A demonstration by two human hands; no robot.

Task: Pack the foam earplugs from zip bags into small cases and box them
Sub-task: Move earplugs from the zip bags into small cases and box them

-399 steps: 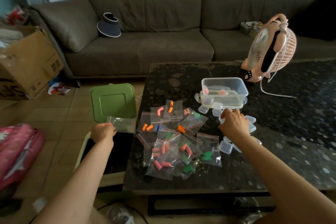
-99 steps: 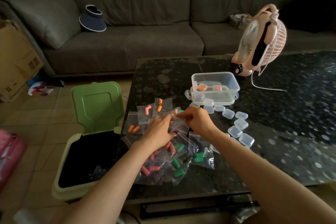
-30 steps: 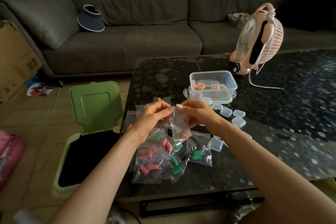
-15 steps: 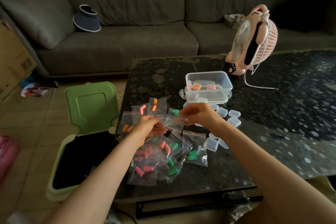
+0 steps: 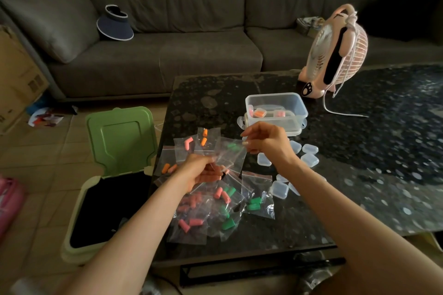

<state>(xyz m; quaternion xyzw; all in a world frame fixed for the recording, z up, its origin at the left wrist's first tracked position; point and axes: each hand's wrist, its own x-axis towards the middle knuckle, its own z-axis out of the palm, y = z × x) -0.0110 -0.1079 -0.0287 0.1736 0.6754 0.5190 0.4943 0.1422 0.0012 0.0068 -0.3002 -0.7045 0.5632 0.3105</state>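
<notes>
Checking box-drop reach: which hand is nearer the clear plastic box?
Right. The right hand sits just in front of the clear plastic box; the left hand is farther toward the person and leftward, above the bag pile. Both hold one zip bag.

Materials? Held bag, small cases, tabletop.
Bag: thin clear plastic film, glossy and creased, see-through.
Small cases: probably rigid translucent plastic, frosted, holding their boxy shape.
Tabletop: dark speckled stone or glass, polished, with light glare.
</notes>
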